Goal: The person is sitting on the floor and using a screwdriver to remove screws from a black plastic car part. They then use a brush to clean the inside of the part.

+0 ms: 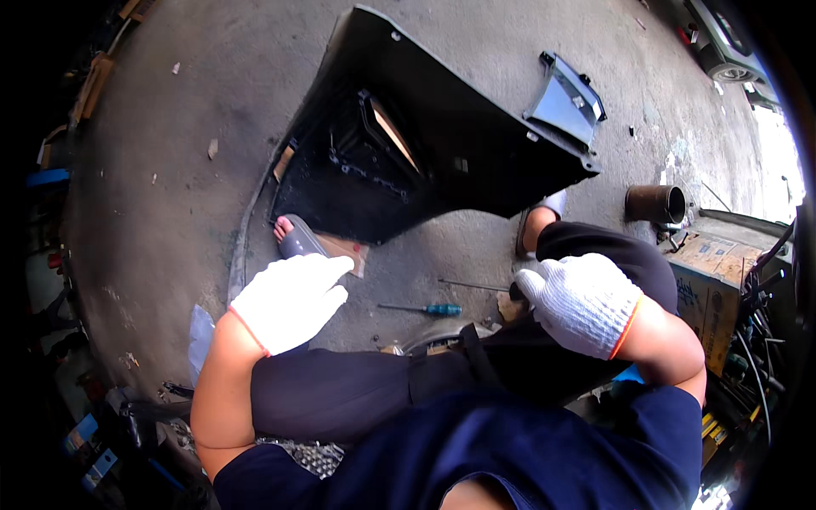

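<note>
Both my hands wear white knit gloves with orange cuffs. My left hand (pixel 293 297) is held above my left leg, fingers stretched out and a little apart, with nothing in it. Over my right thigh, my right hand (pixel 582 304) is closed around the dark handle of a screwdriver (pixel 476 284), whose thin shaft points left. Another screwdriver (pixel 438 309), with a teal handle, lies on the floor between my legs. Beyond my feet rests a large black car fender (pixel 489 144), its curved wheel-arch edge toward me. Neither hand touches it.
A smaller blue-grey panel (pixel 568 102) lies past the fender. To the right are a rusty metal cylinder (pixel 650 204), a cardboard box (pixel 710 293) and a heap of tools (pixel 765 357). A parked car (pixel 731 51) stands far right. Cardboard (pixel 348 252) lies by my left sandal.
</note>
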The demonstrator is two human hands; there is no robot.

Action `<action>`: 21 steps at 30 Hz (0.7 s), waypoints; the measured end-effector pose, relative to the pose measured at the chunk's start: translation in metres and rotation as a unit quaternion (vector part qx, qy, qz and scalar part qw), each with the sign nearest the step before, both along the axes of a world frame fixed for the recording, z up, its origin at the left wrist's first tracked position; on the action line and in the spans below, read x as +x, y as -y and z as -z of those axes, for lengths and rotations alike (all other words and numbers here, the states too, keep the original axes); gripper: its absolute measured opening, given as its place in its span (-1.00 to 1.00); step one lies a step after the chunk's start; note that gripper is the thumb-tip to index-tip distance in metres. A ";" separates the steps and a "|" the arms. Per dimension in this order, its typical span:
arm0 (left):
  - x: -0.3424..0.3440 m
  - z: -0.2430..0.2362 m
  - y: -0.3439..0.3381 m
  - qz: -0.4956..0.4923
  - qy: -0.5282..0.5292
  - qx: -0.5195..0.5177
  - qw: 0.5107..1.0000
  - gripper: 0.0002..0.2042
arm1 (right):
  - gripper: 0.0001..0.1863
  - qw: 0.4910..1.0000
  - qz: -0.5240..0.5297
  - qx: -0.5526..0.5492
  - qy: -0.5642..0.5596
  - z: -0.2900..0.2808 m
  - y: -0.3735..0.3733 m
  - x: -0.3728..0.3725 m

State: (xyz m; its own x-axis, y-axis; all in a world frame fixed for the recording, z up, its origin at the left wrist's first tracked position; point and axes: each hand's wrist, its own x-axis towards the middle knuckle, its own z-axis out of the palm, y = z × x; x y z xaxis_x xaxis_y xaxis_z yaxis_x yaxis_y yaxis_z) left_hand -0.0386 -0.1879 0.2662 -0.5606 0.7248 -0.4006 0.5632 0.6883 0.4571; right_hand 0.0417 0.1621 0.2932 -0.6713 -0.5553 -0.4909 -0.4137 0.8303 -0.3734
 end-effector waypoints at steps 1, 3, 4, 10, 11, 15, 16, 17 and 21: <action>0.002 0.000 0.001 0.009 -0.028 0.019 0.999 -0.68 | -0.80 1.000 0.000 0.002 0.008 0.006 -0.003 0.000; 0.002 -0.003 -0.002 0.017 -0.049 0.041 0.998 -0.68 | -0.79 0.999 -0.014 0.033 0.014 0.011 -0.003 0.002; 0.002 -0.005 -0.002 0.019 -0.059 0.053 0.997 -0.68 | -0.79 0.999 -0.026 0.029 0.026 0.013 -0.001 0.004; 0.006 -0.015 0.008 0.016 -0.069 0.057 0.996 -0.67 | -0.76 1.000 0.001 -0.024 0.015 0.019 0.015 0.013; 0.003 -0.019 0.015 0.023 -0.077 0.055 0.995 -0.67 | -0.75 0.999 -0.013 0.011 -0.034 0.028 0.017 0.016; -0.009 -0.029 0.028 -0.069 -0.157 0.045 0.984 -0.65 | -0.80 0.982 -0.024 0.184 -0.021 0.064 0.022 0.017; -0.012 -0.034 0.022 -0.100 -0.170 0.070 0.978 -0.65 | -0.79 0.976 -0.059 0.207 0.002 0.079 0.025 0.019; -0.011 -0.034 0.017 -0.112 -0.182 0.067 0.975 -0.65 | -0.78 0.968 -0.093 0.232 0.027 0.097 0.031 0.021; -0.001 -0.032 -0.001 0.001 -0.141 0.043 0.989 -0.69 | -0.69 0.895 -0.225 0.325 0.208 0.174 0.094 0.018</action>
State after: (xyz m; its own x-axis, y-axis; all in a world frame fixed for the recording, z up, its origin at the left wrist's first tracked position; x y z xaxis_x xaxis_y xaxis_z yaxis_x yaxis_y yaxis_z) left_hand -0.0398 -0.1865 0.2985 -0.6394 0.7508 -0.1656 0.6781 0.6523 0.3386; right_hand 0.0594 0.0679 0.1194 -0.1358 -0.2305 -0.9635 -0.6976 0.7129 -0.0723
